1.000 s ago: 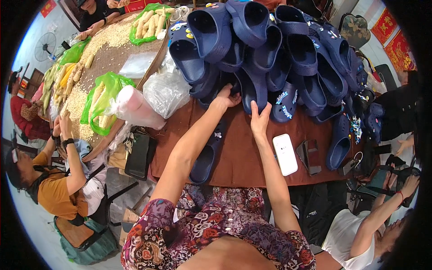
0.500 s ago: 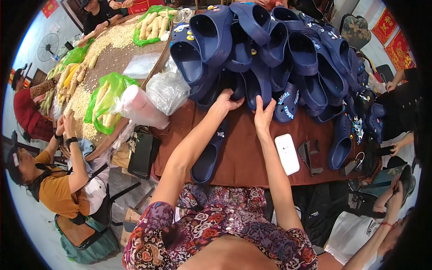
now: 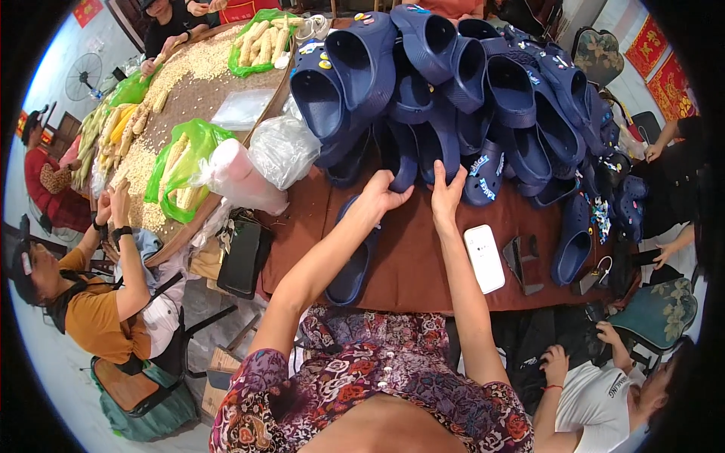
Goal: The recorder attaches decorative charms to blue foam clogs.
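Note:
A big pile of navy blue clog shoes (image 3: 453,83) covers the far half of a brown-clothed table (image 3: 423,264). My left hand (image 3: 381,192) reaches to the pile's near edge, its fingers curled onto a clog (image 3: 404,162). My right hand (image 3: 447,189) rests beside it, fingers spread against the same clog. One more navy clog (image 3: 355,260) lies on the cloth under my left forearm.
A white phone (image 3: 484,258) and a dark stand (image 3: 521,264) lie right of my right arm. Clear plastic bags (image 3: 279,151) and a black pouch (image 3: 240,257) sit to the left. A round table (image 3: 189,83) holds corn cobs and kernels. People sit left and lower right.
Both hands have stayed at the edge of the clog pile, shifting slightly; my left hand's fingers have curled onto the clog.

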### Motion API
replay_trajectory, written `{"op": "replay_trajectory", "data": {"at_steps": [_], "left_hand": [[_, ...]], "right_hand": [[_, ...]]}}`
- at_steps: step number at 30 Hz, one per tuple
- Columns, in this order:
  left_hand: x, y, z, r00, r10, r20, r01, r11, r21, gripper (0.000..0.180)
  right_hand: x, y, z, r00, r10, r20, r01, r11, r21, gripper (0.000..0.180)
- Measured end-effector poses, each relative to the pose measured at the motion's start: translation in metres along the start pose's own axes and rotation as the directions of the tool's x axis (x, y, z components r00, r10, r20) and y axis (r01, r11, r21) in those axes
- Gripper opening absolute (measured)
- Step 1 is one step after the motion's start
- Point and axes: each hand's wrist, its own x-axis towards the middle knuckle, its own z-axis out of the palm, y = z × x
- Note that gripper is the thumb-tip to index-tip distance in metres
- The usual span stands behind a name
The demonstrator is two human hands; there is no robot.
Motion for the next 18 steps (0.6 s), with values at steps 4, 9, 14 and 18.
{"op": "replay_trajectory", "data": {"at_steps": [4,9,14,18], "left_hand": [[-0.043,-0.009,-0.011,0.998,-0.029,0.060,0.031,0.998,-0.046,0.029],[-0.091,-0.043,-0.041,0.974,-0.099,0.204,0.132,0.978,-0.158,0.032],[-0.136,-0.083,-0.084,0.975,0.126,0.186,-0.158,0.972,0.173,0.063],[-0.150,-0.111,-0.111,0.928,0.280,0.248,-0.350,0.883,0.314,0.075]], "right_hand": [[-0.005,-0.012,0.002,0.997,0.061,0.036,-0.063,0.996,0.061,0.057],[-0.003,0.013,-0.002,0.992,0.097,0.082,-0.109,0.982,0.154,0.057],[-0.021,-0.007,-0.006,0.943,0.260,0.207,-0.302,0.931,0.206,0.068],[-0.057,-0.050,-0.026,0.812,0.466,0.352,-0.521,0.850,0.079,0.091]]}}
